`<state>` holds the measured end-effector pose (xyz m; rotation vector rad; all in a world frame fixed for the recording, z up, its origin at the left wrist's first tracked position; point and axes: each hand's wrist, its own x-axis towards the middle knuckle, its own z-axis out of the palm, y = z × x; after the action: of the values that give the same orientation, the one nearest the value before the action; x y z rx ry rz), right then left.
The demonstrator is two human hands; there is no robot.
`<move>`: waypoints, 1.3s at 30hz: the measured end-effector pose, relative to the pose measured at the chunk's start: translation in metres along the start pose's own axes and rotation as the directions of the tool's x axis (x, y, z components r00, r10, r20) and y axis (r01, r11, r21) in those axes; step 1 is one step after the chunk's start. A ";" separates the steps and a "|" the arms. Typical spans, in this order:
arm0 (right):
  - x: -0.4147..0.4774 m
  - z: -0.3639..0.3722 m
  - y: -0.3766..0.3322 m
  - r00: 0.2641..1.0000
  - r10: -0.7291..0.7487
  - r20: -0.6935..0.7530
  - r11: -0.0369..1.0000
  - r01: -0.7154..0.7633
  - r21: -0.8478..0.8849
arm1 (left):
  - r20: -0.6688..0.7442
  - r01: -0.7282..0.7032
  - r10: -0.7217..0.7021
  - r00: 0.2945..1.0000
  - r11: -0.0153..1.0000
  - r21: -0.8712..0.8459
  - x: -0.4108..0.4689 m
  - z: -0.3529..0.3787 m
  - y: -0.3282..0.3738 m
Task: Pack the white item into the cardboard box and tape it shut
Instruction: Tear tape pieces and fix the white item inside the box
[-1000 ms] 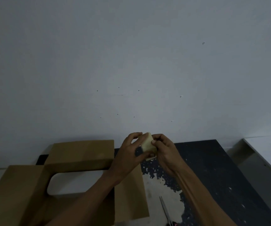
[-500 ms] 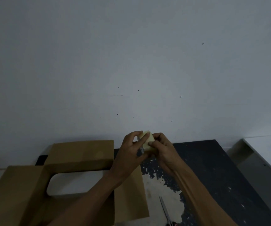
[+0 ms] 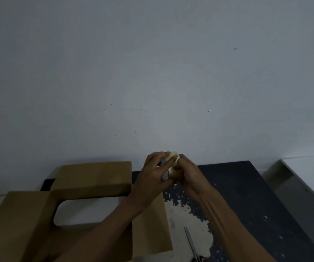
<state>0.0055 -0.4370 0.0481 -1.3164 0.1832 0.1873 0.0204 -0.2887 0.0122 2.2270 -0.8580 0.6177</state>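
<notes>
Cardboard box [image 3: 93, 178] at lower left of the frame, top open, all flaps folded outward. Inside it, white item [image 3: 88, 210], rounded at the corners, lying flat on the bottom, its right end hidden behind the left forearm that crosses over the box. Dark tabletop [image 3: 247, 195] under everything, with a pale worn patch near the bottom centre. On that patch, scissors [image 3: 190, 241], blades pointing up the frame, a red handle just showing at the bottom edge; just right of the box's right flap, between the two forearms, touching neither. Behind, plain grey wall [image 3: 152, 72] filling the upper two thirds, dotted with small holes. At far right, pale ledge [image 3: 313, 173], well apart from the hands. Both hands raised together at centre frame, above the table's far edge, closed on a pale yellowish tape roll [image 3: 175, 168]. Left hand [image 3: 152, 173] wrapped round the roll from the left, fingers curled over its top and face, grey inner ring glimpsed between them. Right hand [image 3: 188, 174] against the roll from the right, fingers bent and pinching at its rim; exact fingertip contact too dim to tell. Roll mostly covered by the two hands.
</notes>
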 end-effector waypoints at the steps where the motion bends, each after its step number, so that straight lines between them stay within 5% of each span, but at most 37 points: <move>1: 0.000 -0.001 0.000 1.000 0.011 0.002 1.000 -0.011 0.004 | 0.005 0.007 -0.007 1.000 1.000 -0.011 0.000 0.000 -0.001; 13: -0.005 -0.007 0.000 0.998 0.067 -0.008 0.994 -0.066 0.089 | 0.011 0.065 -0.064 0.998 0.995 -0.081 0.000 0.002 0.002; 25: -0.006 0.005 -0.004 0.999 -0.027 -0.025 0.968 0.033 0.250 | -0.020 0.133 -0.139 0.990 0.975 -0.176 -0.006 0.004 0.007; 29: -0.008 0.005 -0.004 0.999 -0.043 0.006 0.952 0.039 0.304 | 0.058 0.302 -0.314 0.948 0.823 -0.481 -0.004 -0.003 0.010; 32: -0.016 0.003 -0.008 0.994 -0.062 -0.090 0.987 0.047 -0.156 | 0.157 0.398 -0.383 0.911 0.711 -0.579 -0.003 -0.010 0.004; 35: -0.016 -0.007 -0.011 0.910 -0.340 -0.237 0.754 0.113 -0.647 | 0.227 0.430 -0.372 0.900 0.675 -0.599 -0.001 -0.019 0.000; 37: -0.012 -0.017 -0.016 0.892 -0.446 -0.076 0.624 0.249 -0.741 | 0.274 0.458 -0.380 0.883 0.579 -0.674 0.002 -0.023 -0.001; 39: -0.011 -0.022 -0.023 0.947 -0.279 0.160 0.636 0.307 -0.708 | 0.282 0.457 -0.385 0.879 0.507 -0.731 0.006 -0.026 -0.003</move>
<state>-0.0003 -0.4641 0.0669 -2.1267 -0.1714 -0.0101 0.0215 -0.2710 0.0319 1.5255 -0.4317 -0.1181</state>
